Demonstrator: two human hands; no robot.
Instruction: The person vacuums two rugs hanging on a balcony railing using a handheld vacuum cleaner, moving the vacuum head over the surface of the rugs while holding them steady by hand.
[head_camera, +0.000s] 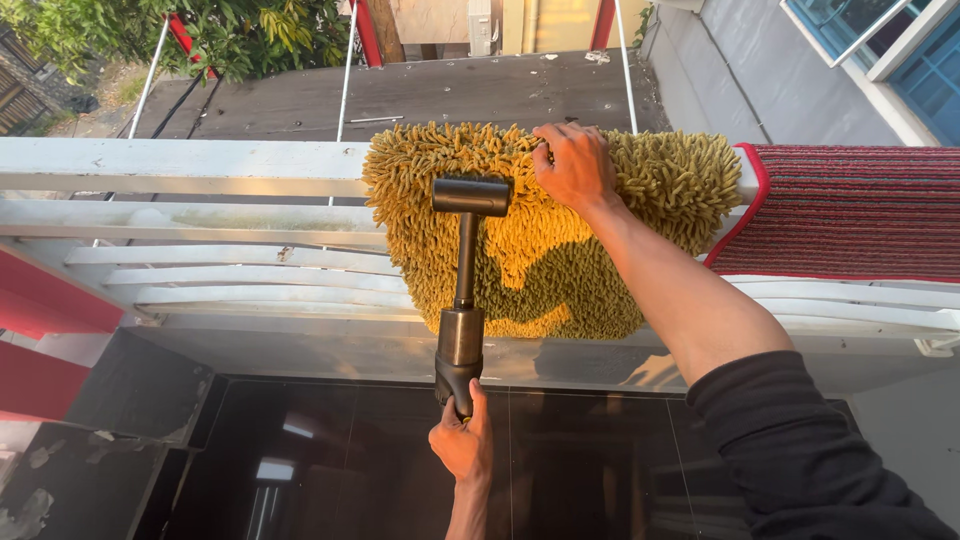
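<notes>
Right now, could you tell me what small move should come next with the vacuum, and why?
Probably lower the vacuum nozzle onto the shaggy yellow mat. The left hand holds the vacuum with its head seemingly just off the pile, while the right hand pins the mat on the white railing.

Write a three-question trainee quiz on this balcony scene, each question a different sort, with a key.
1. True or false: the right hand rests on top of the shaggy yellow mat draped over the white railing.
2. Multiple choice: what does the left hand grip? A) a broom; B) the dark handheld vacuum; C) a hose.
3. Fill in: to the right of the yellow mat hangs a striped ___ mat.

Key: 1 true; 2 B; 3 red.
</notes>
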